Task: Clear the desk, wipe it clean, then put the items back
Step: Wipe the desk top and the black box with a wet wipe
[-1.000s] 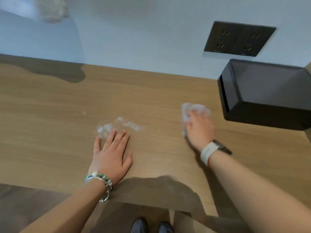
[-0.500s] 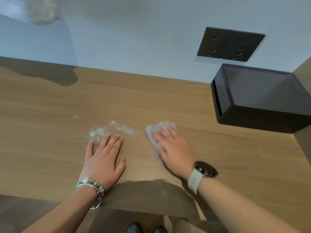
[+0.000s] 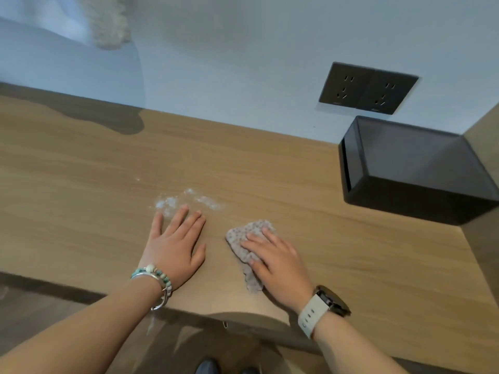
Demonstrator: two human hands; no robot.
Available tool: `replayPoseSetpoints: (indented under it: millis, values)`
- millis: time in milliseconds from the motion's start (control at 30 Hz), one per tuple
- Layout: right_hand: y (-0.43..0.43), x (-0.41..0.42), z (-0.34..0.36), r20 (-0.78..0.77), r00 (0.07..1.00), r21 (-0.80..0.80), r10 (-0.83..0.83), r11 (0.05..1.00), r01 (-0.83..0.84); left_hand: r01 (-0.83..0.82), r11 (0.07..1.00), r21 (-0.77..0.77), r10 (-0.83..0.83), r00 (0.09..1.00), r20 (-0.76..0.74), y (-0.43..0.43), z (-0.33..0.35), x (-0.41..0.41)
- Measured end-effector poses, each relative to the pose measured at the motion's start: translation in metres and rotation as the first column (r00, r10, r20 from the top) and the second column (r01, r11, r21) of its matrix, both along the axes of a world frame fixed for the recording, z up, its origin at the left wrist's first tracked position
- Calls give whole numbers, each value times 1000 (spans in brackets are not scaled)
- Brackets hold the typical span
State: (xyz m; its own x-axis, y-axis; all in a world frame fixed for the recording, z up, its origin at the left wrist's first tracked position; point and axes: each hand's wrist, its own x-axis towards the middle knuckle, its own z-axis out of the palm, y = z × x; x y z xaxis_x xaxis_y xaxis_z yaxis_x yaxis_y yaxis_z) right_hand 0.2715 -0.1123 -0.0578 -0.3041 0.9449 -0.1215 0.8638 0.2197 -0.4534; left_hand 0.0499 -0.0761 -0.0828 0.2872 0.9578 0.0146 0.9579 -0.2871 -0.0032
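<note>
The wooden desk [image 3: 81, 190] fills most of the view. My right hand [image 3: 275, 261] presses flat on a crumpled grey speckled cloth [image 3: 247, 238] near the desk's front edge; part of the cloth is hidden under the palm. My left hand [image 3: 175, 247] lies flat on the wood to the left of the cloth, fingers spread, holding nothing. A patch of white powder [image 3: 189, 201] lies just beyond the left fingertips, with a small speck further left.
A black open box [image 3: 421, 195] stands at the desk's back right corner against a wooden side panel [image 3: 483, 233]. A dark double socket [image 3: 368, 89] is on the wall above it. The desk's front edge runs under my wrists, with shoes visible on the floor below.
My right hand has slid the cloth left and towards me, from near the black box to beside my left hand. The left hand has stayed flat in place.
</note>
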Motion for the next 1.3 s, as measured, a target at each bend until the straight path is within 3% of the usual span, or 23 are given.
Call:
replayPoseSetpoints:
  millis: [100, 200, 267, 367, 467, 567, 600, 667, 767, 833, 900, 1000, 1067, 1167, 1300]
  values:
    - [7, 63, -2, -30, 963, -20, -268, 963, 268, 5, 1000, 26, -5, 1000, -25, -6, 6, 3]
    - [-15, 133, -4, 20, 832, 32, -554, 832, 553, -20, 999, 25, 21, 999, -41, -8, 9, 1]
    - [-27, 144, -6, 75, 761, 81, -644, 765, 639, -40, 999, 20, 41, 999, -22, -9, 9, -2]
    - [-36, 95, -7, 71, 806, 81, -588, 808, 583, -52, 998, -23, 53, 997, 55, -16, 5, -14]
    - [-50, 1, -5, 51, 944, 51, -327, 945, 324, -51, 996, -77, 59, 992, 108, -17, 5, -31]
    - [-61, -71, 2, 54, 992, -5, -115, 993, 116, -26, 994, -102, 36, 994, 99, -20, 7, -54]
    - [-62, -75, 3, 56, 990, -7, -127, 992, 127, -22, 993, -112, 34, 993, 110, -20, 8, -62]
    - [-65, -53, 1, 64, 942, 22, -329, 944, 328, -24, 992, -125, 40, 991, 127, -18, 9, -79]
    - [-78, -6, 1, 168, 714, 49, -679, 729, 682, -78, 989, -127, 98, 982, 163, -12, 13, -101]
    - [-81, -16, 1, 207, 634, 67, -745, 657, 751, -109, 985, -130, 131, 976, 174, -9, 13, -111]
    - [-75, -63, 2, 181, 722, 28, -667, 738, 675, -124, 981, -147, 148, 975, 167, -4, 12, -118]
    - [-67, -143, 5, 117, 938, -29, -325, 944, 330, -122, 980, -156, 146, 978, 147, 5, 10, -126]
    - [-58, -150, 2, 88, 973, -27, -213, 976, 216, -119, 980, -161, 140, 983, 121, 11, 9, -129]
    - [-46, -106, -6, 138, 906, 194, -399, 908, 371, -82, 983, -167, 96, 992, 79, 23, 8, -133]
    - [-27, -30, -8, 219, 681, 47, -698, 705, 708, -34, 985, -171, 42, 998, 41, 35, 6, -135]
